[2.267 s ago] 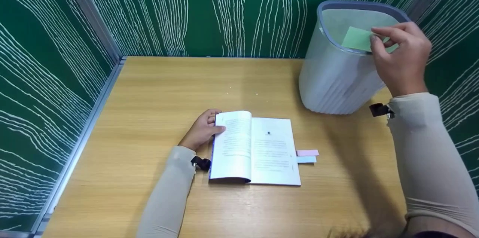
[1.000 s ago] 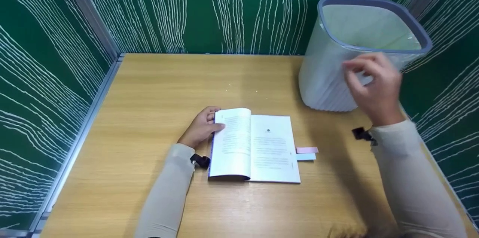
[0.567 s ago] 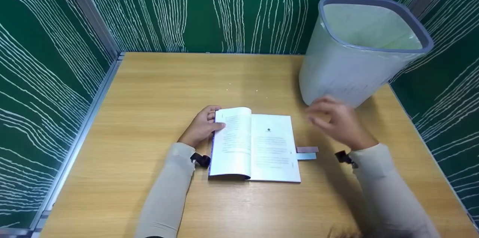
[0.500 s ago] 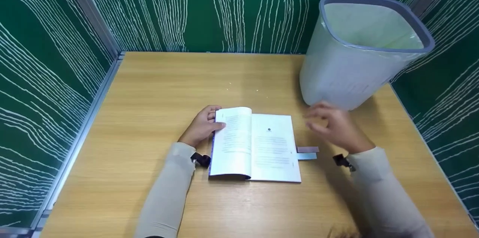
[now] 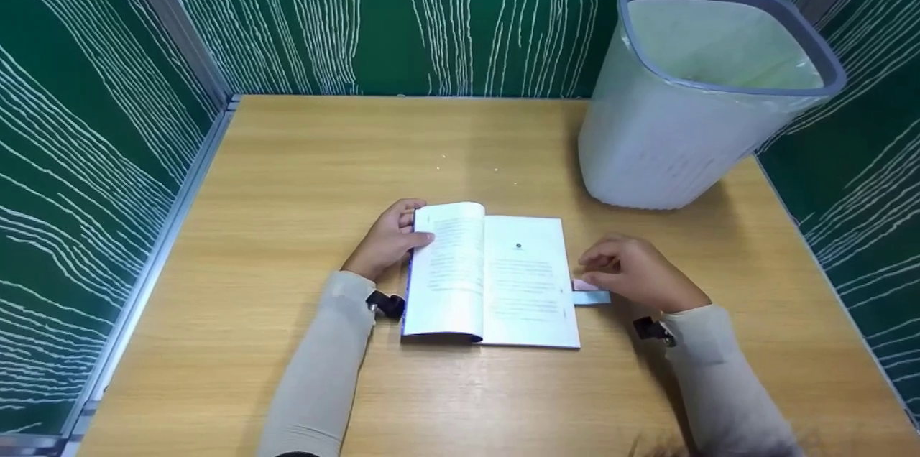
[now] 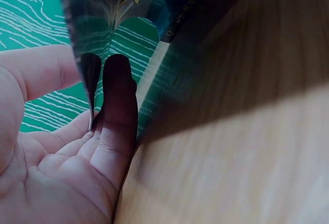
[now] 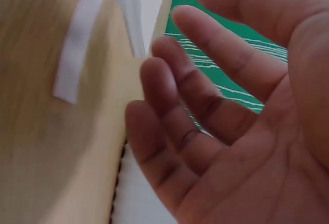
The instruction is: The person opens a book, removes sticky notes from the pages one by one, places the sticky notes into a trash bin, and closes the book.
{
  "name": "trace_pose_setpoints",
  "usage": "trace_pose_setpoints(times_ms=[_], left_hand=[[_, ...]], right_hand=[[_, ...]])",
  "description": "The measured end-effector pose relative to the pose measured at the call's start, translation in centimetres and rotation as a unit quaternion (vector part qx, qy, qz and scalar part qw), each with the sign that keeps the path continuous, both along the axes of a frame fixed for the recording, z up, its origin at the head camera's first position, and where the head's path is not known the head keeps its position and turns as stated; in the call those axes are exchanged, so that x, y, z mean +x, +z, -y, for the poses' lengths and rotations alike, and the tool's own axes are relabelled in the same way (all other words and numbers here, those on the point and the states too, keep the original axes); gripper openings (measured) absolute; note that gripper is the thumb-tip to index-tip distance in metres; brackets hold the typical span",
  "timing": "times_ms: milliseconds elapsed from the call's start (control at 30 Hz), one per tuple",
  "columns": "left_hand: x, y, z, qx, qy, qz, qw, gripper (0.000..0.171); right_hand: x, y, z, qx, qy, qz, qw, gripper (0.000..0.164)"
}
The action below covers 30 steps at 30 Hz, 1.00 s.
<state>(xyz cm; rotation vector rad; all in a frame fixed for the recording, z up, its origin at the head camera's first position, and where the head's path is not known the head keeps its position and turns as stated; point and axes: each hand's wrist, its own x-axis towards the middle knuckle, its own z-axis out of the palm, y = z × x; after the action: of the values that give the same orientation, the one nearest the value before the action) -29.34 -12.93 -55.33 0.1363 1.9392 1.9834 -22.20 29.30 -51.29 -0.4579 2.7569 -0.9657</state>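
An open book (image 5: 532,306) lies on the table, its left-side pages lifted and curved. My left hand (image 5: 388,241) holds its left edge, thumb on the page. In the left wrist view the fingers (image 6: 119,111) are behind the dark cover. A pink sticky tab (image 5: 583,285) and a light blue sticky tab (image 5: 593,297) stick out from the right edge. My right hand (image 5: 636,270) is over the pink tab and partly hides it. In the right wrist view its fingers (image 7: 205,100) are spread and loosely bent, apart from a pale strip (image 7: 74,54).
A tall light bin (image 5: 661,141) with a grey-blue rim and a liner stands at the back right. Small white specks (image 5: 495,169) dot the wooden table (image 5: 323,155). Green walls with white lines enclose the table at the back and sides.
My right hand has come from the bin, where it held a green slip of paper, down and left to the tabs. The slip is out of sight. My left hand stays on the book.
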Motion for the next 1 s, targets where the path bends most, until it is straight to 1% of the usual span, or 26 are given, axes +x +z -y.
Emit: trace_pose_setpoints(times_ms=[200,300,433,600,733,833,1000], left_hand=[[0.0,0.1,0.0,-0.002,0.002,-0.005,1.0000,0.068],[0.0,0.1,0.0,-0.002,0.004,-0.004,1.0000,0.068],[0.0,-0.1,0.0,0.006,0.002,-0.004,1.0000,0.066],[0.1,-0.2,0.0,0.006,0.002,-0.006,1.0000,0.063],[0.1,-0.2,-0.1,0.001,0.005,-0.004,1.0000,0.063],[0.1,-0.2,-0.1,0.000,0.004,-0.007,1.0000,0.063],[0.1,-0.1,-0.1,-0.001,0.005,-0.010,0.9999,0.064]], right_hand=[[0.0,-1.0,-0.2,0.013,-0.002,0.017,1.000,0.020],[0.0,-1.3,-0.2,0.011,-0.005,0.013,1.000,0.022],[0.1,-1.6,-0.3,0.005,-0.007,0.007,1.000,0.019],[0.3,-1.7,-0.3,-0.004,-0.010,0.003,1.000,0.017],[0.2,-1.8,-0.3,-0.011,-0.016,0.008,1.000,0.016],[0.2,-1.9,-0.3,-0.007,-0.019,0.010,1.000,0.016],[0.1,-1.9,-0.1,0.015,-0.021,0.009,1.000,0.015]])
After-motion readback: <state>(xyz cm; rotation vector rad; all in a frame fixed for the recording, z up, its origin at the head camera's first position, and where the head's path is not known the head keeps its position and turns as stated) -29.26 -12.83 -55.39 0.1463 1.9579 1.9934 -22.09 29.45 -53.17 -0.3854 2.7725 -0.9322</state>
